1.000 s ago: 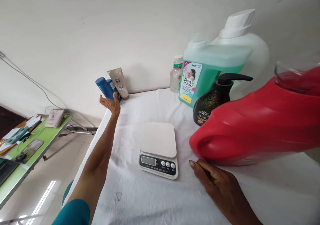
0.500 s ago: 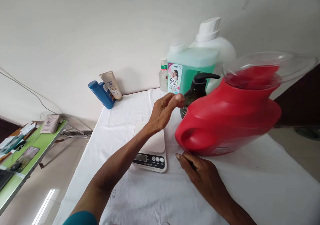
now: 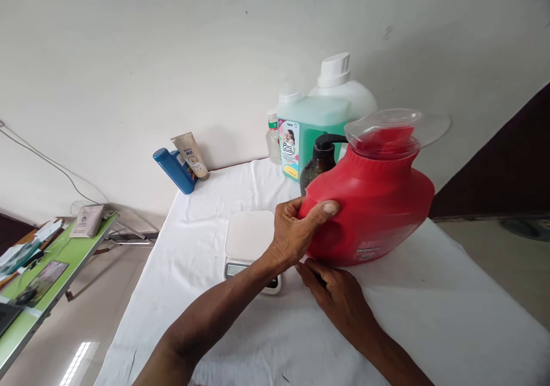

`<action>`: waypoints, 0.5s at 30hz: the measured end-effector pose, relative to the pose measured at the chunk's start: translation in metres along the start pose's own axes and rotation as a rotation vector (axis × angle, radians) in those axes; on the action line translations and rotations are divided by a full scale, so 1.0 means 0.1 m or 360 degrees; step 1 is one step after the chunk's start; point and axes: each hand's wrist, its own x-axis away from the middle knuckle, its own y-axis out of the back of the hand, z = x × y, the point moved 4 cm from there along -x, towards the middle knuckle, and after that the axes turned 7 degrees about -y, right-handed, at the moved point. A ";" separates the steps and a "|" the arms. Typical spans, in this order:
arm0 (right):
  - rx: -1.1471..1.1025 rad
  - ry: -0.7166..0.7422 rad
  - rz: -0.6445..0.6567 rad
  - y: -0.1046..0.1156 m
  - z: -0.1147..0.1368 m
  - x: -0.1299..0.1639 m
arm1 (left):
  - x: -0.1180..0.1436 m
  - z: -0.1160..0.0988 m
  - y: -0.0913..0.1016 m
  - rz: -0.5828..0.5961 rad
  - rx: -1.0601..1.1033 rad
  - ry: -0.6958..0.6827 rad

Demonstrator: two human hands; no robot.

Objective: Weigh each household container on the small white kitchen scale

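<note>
Beside the scale (image 3: 251, 243), the left hand (image 3: 296, 231) gripped the red jug (image 3: 373, 203), not yet on it; the right hand (image 3: 335, 294) lay flat.

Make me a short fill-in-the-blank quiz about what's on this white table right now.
1. The left hand grips the big ____ jug.
2. The right hand rests on the white ____ beside that jug.
3. The kitchen scale sits to the ____ of the jug.
4. The tube by the wall leans on a ____ bottle.

Missing words: red; cloth; left; blue
</note>
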 end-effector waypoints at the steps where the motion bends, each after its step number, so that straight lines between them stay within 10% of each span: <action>1: -0.0003 0.0011 -0.0003 0.00 0.00 0.00 | -0.01 0.01 -0.02 -0.0017 0.0043 -0.0020; 15: 0.0027 0.0131 -0.0062 -0.01 -0.02 0.03 | -0.12 -0.53 0.41 -0.0349 0.0129 -0.0375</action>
